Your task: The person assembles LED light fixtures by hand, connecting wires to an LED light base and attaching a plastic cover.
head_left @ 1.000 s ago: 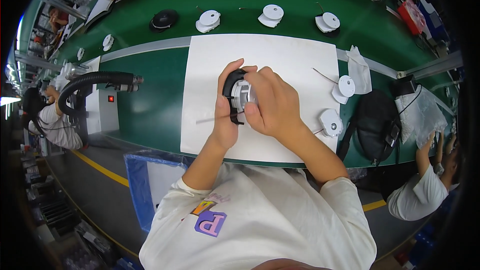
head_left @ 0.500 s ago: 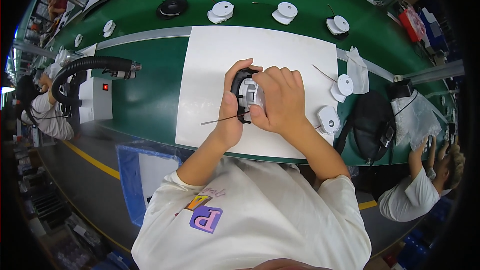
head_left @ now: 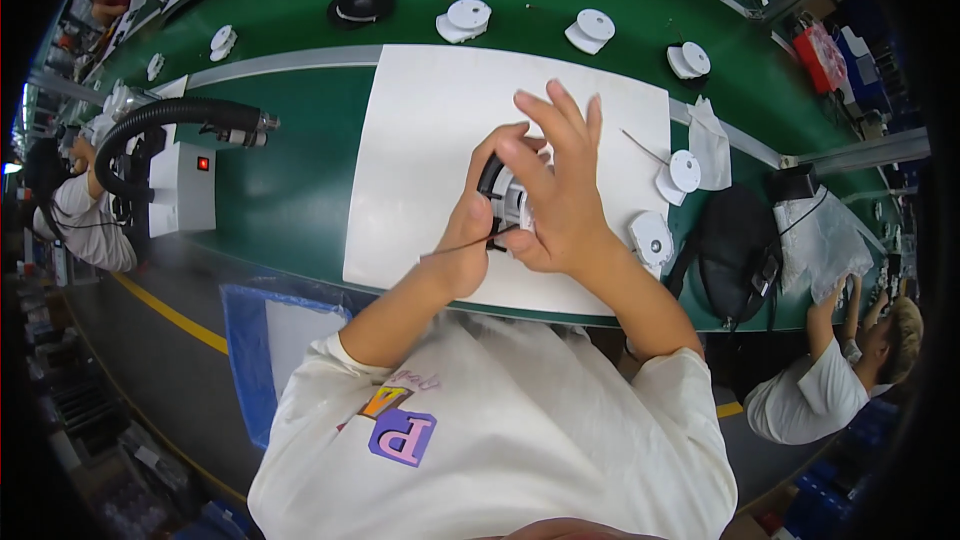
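Over the white sheet [head_left: 420,140] I hold a white round housing [head_left: 513,202] set in a curved black shell [head_left: 489,180]. My left hand [head_left: 468,235] is wrapped round the black shell from its left side. My right hand [head_left: 568,205] grips the white part between thumb and index finger, its other fingers raised and spread. A thin dark wire [head_left: 455,247] sticks out to the left below the housing. Much of the piece is hidden behind my fingers. Right of my hands, a white unit with a wire [head_left: 682,175] and another white unit [head_left: 651,240] lie by the sheet's right edge.
Along the far green surface [head_left: 300,25] sit a black round part [head_left: 362,4] and several white units [head_left: 464,20]. To the left stands a white box with a black hose [head_left: 185,190]. A black bag [head_left: 735,250] lies right; a blue-lined bin [head_left: 245,360] is below left.
Parts on the far green surface have shifted right. My right middle, ring and little fingers have lifted and straightened off the piece. The held piece has moved slightly right in view.
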Available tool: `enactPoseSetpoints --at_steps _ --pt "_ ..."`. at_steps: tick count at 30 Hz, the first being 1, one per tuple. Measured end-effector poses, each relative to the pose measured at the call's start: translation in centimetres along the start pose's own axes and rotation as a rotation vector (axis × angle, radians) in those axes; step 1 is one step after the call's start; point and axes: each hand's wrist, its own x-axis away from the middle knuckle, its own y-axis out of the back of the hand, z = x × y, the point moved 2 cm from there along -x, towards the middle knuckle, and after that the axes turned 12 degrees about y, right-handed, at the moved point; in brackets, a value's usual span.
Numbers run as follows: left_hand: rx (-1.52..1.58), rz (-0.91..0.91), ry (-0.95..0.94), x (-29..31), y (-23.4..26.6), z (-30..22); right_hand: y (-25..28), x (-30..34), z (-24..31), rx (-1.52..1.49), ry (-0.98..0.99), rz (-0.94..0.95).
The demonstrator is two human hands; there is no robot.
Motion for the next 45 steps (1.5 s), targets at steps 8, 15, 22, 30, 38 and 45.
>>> enactPoseSetpoints --at_steps 8,15,22,30,38,45 --pt "0.067 0.079 0.019 -2.4 -0.6 1.0 -2.7 1.2 -2.3 -0.418 -0.107 -0.41" --pt "0.409 -0.129 0.254 -6.6 -1.5 2.4 1.6 -1.1 -4.4 0.195 -0.243 0.264" --pt "0.281 -0.044 0.364 -12.5 -1.4 4.8 4.0 1.5 -12.9 0.26 -0.319 0.334" --pt "-0.273 -0.044 0.185 -16.0 0.1 4.2 6.5 9.0 -28.1 0.959 -0.427 0.618" --pt "-0.207 -0.106 0.253 -8.1 1.4 1.7 1.1 9.1 -30.9 0.686 -0.528 0.621" --pt "-0.246 -0.284 0.166 -3.1 4.1 0.8 -2.0 5.5 -31.6 0.643 -0.613 0.741"
